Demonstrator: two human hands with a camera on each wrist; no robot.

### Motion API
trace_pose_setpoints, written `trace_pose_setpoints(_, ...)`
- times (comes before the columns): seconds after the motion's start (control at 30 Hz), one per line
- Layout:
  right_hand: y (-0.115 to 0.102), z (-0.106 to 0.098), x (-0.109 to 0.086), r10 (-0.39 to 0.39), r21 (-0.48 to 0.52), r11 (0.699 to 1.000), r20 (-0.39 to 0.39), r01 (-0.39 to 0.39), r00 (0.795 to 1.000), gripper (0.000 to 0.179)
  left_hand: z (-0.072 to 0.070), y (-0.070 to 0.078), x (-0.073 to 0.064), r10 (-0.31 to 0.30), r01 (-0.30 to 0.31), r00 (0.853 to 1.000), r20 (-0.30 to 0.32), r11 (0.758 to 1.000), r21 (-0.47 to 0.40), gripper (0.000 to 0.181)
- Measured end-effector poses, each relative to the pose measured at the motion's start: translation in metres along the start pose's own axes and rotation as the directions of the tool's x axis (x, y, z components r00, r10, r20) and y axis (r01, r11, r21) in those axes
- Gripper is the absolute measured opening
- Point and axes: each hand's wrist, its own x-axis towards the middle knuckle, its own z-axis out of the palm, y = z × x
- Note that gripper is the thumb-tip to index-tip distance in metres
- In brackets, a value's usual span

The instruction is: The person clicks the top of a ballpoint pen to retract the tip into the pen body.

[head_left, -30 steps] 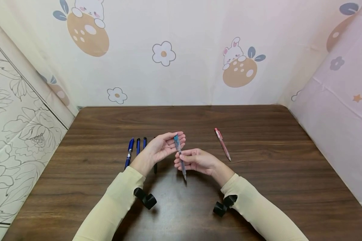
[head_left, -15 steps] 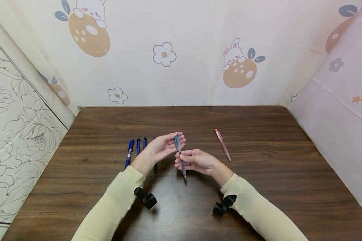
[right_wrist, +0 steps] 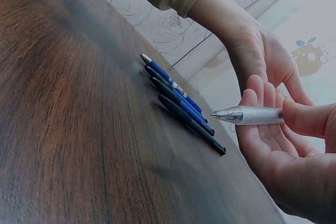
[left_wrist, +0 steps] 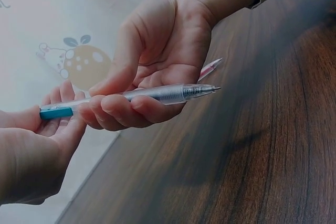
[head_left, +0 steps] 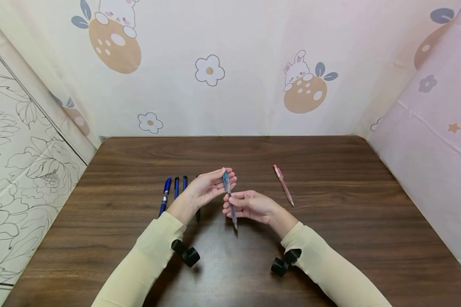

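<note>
Clear pen is held in both hands above the table, near the middle, blue end away from the person, tip toward the person. Right hand grips the barrel, thumb on top, fingers curled beneath. Left hand holds the blue end, thumb against it, other fingers extended behind. Neither hand is spread wide. Metal tip pokes out bare past the right fingers, per left wrist view.

Red pen lies on the table, right of the hands. Left side: three blue pens and a black pen in a row, partly hidden by the left hand in head view. Pale yellow sleeves, black wrist cameras. Printed curtain behind the table.
</note>
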Motion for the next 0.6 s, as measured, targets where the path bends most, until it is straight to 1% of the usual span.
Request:
trace_pose_setpoints(0.1,0.0001,0.0006,0.0001,0.001,-0.001,1.000,-0.002,-0.001,1.000,0.025,-0.0004,0.0003,-0.0006,0.004,-0.004,1.000,0.003,1.000,0.001,0.025)
trace_pose_setpoints(0.3,0.0003,0.0011,0.0006,-0.001,0.004,1.000,-0.005,0.001,1.000,0.020,-0.0008,0.0005,-0.0004,0.008,-0.008,1.000,0.005,1.000,0.003,0.029)
trace_pose_setpoints(0.43,0.0003,0.0006,0.0012,0.000,0.003,1.000,0.001,0.000,1.000,0.022,-0.0019,0.0003,0.0007,0.006,-0.006,1.000,-0.001,1.000,-0.006,0.027)
trace_pose_setpoints(0.6,0.0004,-0.0002,0.0022,0.003,-0.002,1.000,0.003,-0.003,1.000,0.024,-0.0022,0.0011,0.0011,-0.003,0.003,1.000,0.005,1.000,-0.009,0.041)
